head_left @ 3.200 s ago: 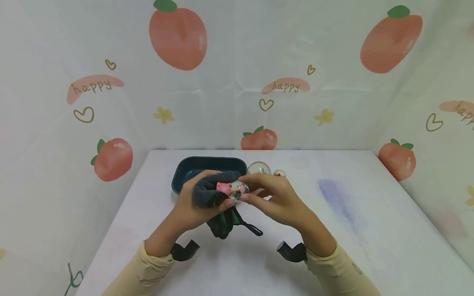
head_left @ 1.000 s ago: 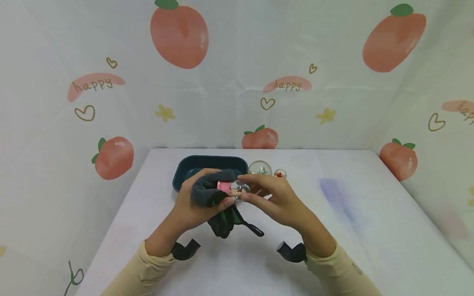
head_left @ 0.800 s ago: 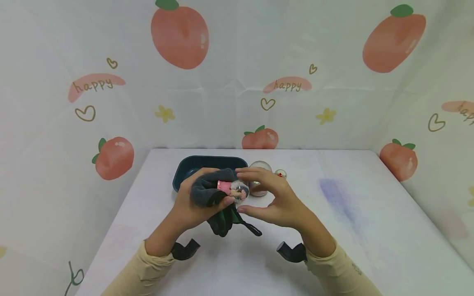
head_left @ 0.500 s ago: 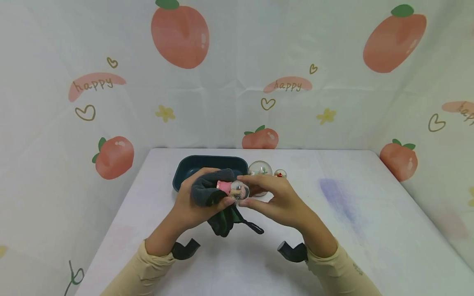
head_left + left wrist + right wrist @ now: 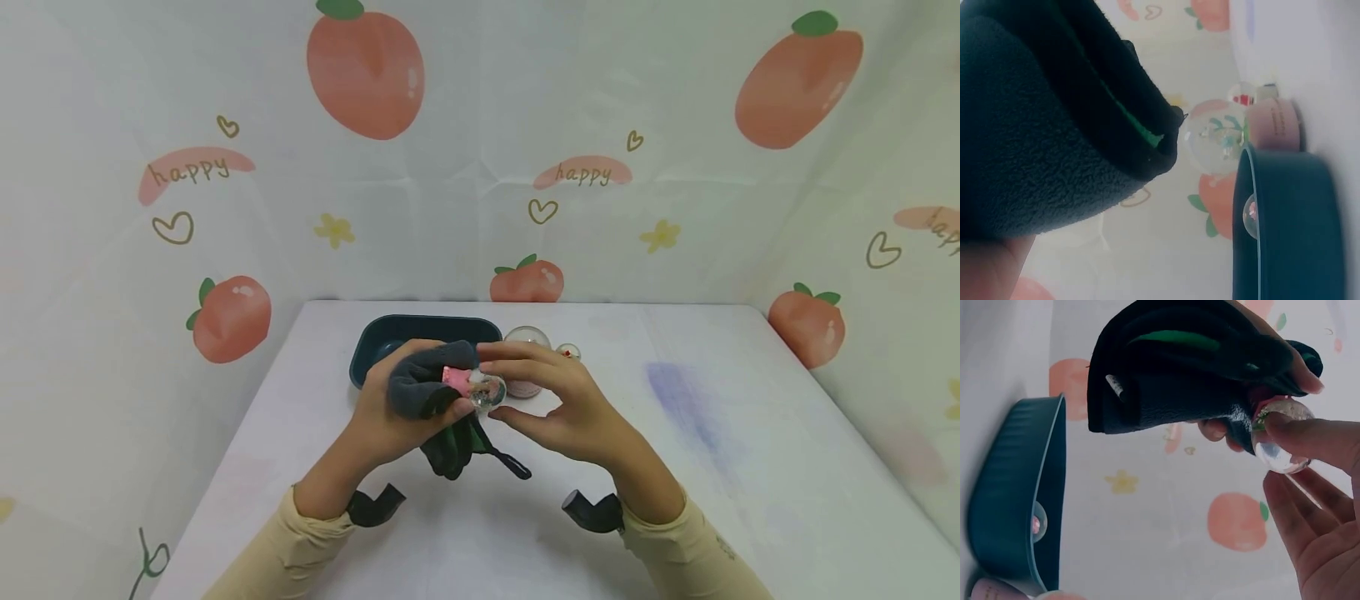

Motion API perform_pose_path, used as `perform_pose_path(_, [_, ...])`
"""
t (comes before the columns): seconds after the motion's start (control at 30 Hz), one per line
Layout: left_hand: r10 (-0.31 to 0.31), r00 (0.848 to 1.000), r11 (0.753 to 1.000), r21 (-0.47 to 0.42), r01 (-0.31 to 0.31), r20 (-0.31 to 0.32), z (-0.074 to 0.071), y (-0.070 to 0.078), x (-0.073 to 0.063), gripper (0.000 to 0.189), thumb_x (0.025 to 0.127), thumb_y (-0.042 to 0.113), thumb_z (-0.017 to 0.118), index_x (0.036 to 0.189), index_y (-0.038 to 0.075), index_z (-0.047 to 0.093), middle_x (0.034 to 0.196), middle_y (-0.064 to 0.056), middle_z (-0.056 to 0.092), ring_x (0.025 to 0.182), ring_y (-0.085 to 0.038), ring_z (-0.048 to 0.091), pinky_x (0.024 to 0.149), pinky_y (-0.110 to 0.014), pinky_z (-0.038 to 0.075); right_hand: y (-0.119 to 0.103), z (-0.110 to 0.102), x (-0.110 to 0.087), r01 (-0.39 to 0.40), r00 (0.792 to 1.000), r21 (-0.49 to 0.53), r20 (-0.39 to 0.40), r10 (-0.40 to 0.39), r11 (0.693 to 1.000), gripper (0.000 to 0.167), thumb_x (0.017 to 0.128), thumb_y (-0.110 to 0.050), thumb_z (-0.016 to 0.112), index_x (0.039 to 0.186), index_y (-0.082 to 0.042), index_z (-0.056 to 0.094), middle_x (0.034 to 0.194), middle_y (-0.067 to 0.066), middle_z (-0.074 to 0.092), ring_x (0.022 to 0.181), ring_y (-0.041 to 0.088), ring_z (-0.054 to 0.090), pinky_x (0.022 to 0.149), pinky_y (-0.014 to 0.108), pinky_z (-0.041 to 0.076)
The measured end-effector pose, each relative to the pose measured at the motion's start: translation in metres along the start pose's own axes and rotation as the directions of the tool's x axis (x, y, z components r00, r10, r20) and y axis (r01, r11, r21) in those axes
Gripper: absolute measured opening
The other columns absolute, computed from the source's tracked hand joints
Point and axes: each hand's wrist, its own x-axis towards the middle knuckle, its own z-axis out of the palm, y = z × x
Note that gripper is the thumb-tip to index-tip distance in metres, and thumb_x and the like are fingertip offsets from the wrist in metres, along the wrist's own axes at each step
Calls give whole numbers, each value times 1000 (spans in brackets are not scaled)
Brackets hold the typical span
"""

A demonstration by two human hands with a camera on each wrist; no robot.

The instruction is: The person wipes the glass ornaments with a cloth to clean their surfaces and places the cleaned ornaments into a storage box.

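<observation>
In the head view, my left hand (image 5: 378, 421) grips a thick, dark grey cloth (image 5: 416, 392), bunched round the pink base of a small snow globe (image 5: 487, 392). Black and green folds and a hanging loop (image 5: 513, 463) dangle below that hand. My right hand (image 5: 562, 400) pinches the glass ball from the right side. The right wrist view has the thumb (image 5: 1310, 437) lying across the glass, with fingertips under it. Most of the base is hidden by the cloth. Only cloth and a little of the hand appear in the left wrist view.
Behind the hands stands a dark teal bin (image 5: 427, 317); another small globe (image 5: 1039, 522) sits inside it. To its right are a larger globe (image 5: 1213, 137) on a pink base and a small one (image 5: 568, 352) with something red inside. The white table (image 5: 712, 517) extends to the right.
The right fingers spread off the ball and came back onto it, and the snow globe has turned a little in the cloth. The left hand stays nearly where it was.
</observation>
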Motion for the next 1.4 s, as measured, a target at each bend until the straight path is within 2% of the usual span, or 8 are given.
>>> perform_pose_path(0.13, [-21, 1000, 1000, 5, 21, -3, 0, 1, -1, 66, 71, 9, 98, 129, 6, 66, 115, -6, 75, 102, -16, 72, 89, -29, 61, 0, 1, -1, -19, 1000, 19, 18, 19, 1000, 56, 75, 11, 90, 126, 1, 72, 125, 18, 74, 110, 25, 75, 92, 27, 62])
perform_pose_path(0.3, [-33, 999, 999, 12, 33, -11, -1, 3, -1, 67, 70, 6, 98, 128, 6, 65, 116, -5, 75, 103, -15, 71, 89, -29, 61, -1, 2, -3, -131, 991, 60, 44, 128, 990, 53, 80, 9, 86, 130, 7, 69, 114, 16, 79, 92, 21, 81, 81, 28, 65])
perform_pose_path(0.47, [-29, 999, 999, 25, 30, -39, -1, 2, 1, 64, 71, 6, 97, 127, 5, 66, 114, -6, 75, 101, -16, 71, 90, -28, 60, -1, 2, -3, -159, 987, 54, 24, 158, 986, 57, 82, 3, 88, 136, 2, 67, 127, 15, 75, 106, 20, 78, 84, 30, 65])
perform_pose_path(0.63, [-55, 997, 998, 39, 56, -46, 0, 3, 1, 63, 71, 7, 97, 126, 5, 66, 114, -5, 75, 103, -15, 71, 90, -27, 60, 0, 2, -3, -62, 998, 17, 2, 62, 998, 64, 77, 5, 91, 136, -2, 68, 143, 17, 67, 134, 26, 65, 104, 30, 58])
perform_pose_path(0.77, [-64, 997, 998, 15, 65, -31, 0, 2, 0, 63, 72, 7, 97, 127, 6, 66, 116, -5, 75, 104, -15, 71, 90, -28, 60, 1, 3, -2, -14, 1000, -1, 19, 14, 1000, 56, 78, 8, 89, 130, -1, 72, 134, 17, 72, 127, 26, 69, 106, 30, 56])
perform_pose_path(0.93, [-43, 999, 999, 5, 43, -15, 0, 0, -1, 63, 73, 7, 96, 128, 7, 66, 114, -4, 75, 102, -15, 71, 88, -30, 60, -2, 2, -2, -115, 992, 57, 66, 111, 992, 54, 79, 5, 90, 129, 2, 70, 115, 12, 78, 102, 21, 78, 89, 29, 63])
perform_pose_path(1.13, [-37, 999, 999, -4, 37, 19, -2, 0, -1, 63, 77, 21, 97, 130, 10, 66, 116, -2, 74, 102, -15, 70, 88, -31, 61, -6, 1, -2, -275, 961, 150, 71, 267, 950, 37, 91, 6, 78, 127, 1, 71, 110, 11, 78, 92, 14, 77, 79, 32, 65])
perform_pose_path(1.4, [-5, 1000, 1000, 27, 5, 2, -7, 2, 0, 68, 84, 58, 85, 128, 9, 66, 116, -4, 74, 100, -15, 70, 85, -32, 61, 1, -7, -2, -215, 963, 515, -29, 268, 830, 23, 101, -1, 66, 123, 7, 66, 114, 1, 75, 77, 16, 69, 63, 33, 63])
